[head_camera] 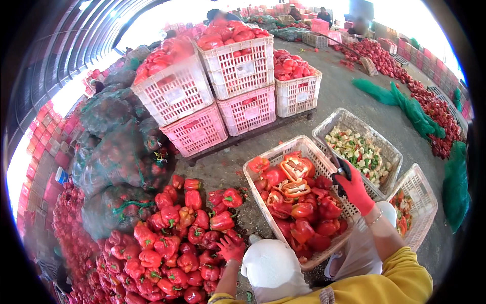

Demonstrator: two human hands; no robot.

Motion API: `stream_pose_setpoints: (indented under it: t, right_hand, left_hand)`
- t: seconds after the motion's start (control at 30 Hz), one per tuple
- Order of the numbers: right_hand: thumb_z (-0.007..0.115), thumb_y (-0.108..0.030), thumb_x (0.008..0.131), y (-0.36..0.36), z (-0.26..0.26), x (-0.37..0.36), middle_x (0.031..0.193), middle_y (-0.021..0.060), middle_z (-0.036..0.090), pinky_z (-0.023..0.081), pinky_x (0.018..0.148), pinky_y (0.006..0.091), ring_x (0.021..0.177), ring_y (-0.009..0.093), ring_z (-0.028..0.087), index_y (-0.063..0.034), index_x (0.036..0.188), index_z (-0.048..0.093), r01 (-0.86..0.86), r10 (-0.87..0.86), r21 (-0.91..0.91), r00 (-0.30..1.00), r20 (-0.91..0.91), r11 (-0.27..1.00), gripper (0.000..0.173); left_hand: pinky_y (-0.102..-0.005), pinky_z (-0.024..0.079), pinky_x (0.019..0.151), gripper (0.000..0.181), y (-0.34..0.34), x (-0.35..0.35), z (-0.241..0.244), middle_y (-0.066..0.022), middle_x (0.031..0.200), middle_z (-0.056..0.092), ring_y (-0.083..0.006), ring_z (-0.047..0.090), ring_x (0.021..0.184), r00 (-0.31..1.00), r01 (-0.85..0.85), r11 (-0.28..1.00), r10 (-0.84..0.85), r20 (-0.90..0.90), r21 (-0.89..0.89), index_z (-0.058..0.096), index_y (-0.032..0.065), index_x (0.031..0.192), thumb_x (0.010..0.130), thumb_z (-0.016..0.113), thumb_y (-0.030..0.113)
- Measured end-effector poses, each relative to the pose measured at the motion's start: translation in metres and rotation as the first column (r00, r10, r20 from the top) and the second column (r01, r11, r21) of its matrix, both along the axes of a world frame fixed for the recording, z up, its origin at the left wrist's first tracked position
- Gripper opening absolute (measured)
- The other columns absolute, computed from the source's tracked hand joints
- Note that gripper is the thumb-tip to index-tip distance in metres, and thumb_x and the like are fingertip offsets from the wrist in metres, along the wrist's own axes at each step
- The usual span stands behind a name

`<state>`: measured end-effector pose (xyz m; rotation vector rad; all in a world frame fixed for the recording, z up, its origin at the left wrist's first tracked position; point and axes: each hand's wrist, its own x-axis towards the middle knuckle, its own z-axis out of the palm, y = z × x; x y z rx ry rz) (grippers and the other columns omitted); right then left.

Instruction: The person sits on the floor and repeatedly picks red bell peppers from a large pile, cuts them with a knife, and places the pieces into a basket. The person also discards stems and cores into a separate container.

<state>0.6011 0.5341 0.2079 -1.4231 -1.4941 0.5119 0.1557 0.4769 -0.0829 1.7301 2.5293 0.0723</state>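
My left hand (231,249), in a red glove, is at the right edge of a heap of whole red bell peppers (167,247). Its fingers are spread, and no pepper is visibly held. A knife (335,159) with a dark handle is in my red-gloved right hand (353,188), its blade angled up and away. Below that hand stands a pale plastic crate (262,201) of cut red peppers (303,216), two halves lying cut side up on top. Beyond it, a second crate (395,163) holds pale pepper cores with green stems (358,152).
Another slatted crate (421,197) with pepper scraps stands right of my knee. Stacked crates (246,72) filled with red peppers rest on a low pallet ahead. Green mesh sacks (114,152) are piled at left. Green netting (414,110) lies along a pepper heap (436,110) at right. Other people sit farther back.
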Motion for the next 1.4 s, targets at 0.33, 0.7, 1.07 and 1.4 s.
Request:
stream_pose_setpoints:
  t: [0.33, 0.7, 1.07, 1.4]
  right_hand:
    - [0.056, -0.012, 0.095, 0.012, -0.007, -0.005, 0.077, 0.0020, 0.063, 0.041, 0.044, 0.0214, 0.050, 0.006, 0.051, -0.0069, 0.136, 0.051, -0.080, -0.012, -0.235, 0.930, -0.368, 0.969, 0.042]
    - [0.064, -0.015, 0.091, -0.016, -0.009, -0.016, 0.077, -0.0009, 0.061, 0.046, 0.053, 0.0240, 0.060, 0.008, 0.054, -0.0064, 0.131, 0.056, -0.135, 0.045, -0.241, 0.937, -0.346, 0.961, 0.042]
    - [0.067, -0.017, 0.086, -0.043, 0.026, -0.030, 0.108, 0.0135, 0.067, 0.047, 0.091, 0.0354, 0.101, 0.023, 0.063, -0.0043, 0.121, 0.062, -0.352, 0.373, 0.132, 0.814, -0.446, 0.927, 0.038]
    - [0.084, -0.030, 0.065, -0.042, 0.033, 0.018, 0.120, 0.0169, 0.063, 0.047, 0.095, 0.0377, 0.113, 0.029, 0.061, -0.0049, 0.129, 0.054, -0.209, 0.292, 0.288, 0.911, -0.289, 0.935, 0.076]
  left_hand:
    - [-0.0498, 0.044, 0.091, 0.068, 0.049, -0.002, -0.028, -0.0156, 0.111, 0.063, -0.0350, 0.059, 0.107, 0.998, -0.062, 0.998, 0.062, 0.001, -0.004, 0.054, 0.0172, 0.133, 0.076, 0.061, 0.055]
    - [-0.0440, 0.057, 0.078, 0.043, 0.072, 0.006, 0.130, -0.0047, 0.125, 0.056, -0.0238, 0.061, 0.110, -0.458, -0.119, 0.992, -0.100, 0.883, 0.050, 0.045, 0.0206, 0.131, 0.092, 0.063, 0.016]
    - [-0.0427, 0.057, 0.088, 0.049, 0.090, 0.177, 0.344, -0.0097, 0.131, 0.052, -0.0257, 0.058, 0.116, -0.472, 0.184, 0.847, -0.368, 0.801, 0.498, 0.045, 0.0155, 0.133, 0.089, 0.066, 0.011]
    - [-0.0315, 0.042, 0.103, 0.078, 0.072, 0.269, 0.331, -0.0069, 0.129, 0.051, -0.0170, 0.051, 0.117, -0.065, 0.307, 0.589, -0.770, 0.634, 0.747, 0.040, 0.0042, 0.140, 0.072, 0.077, 0.004]
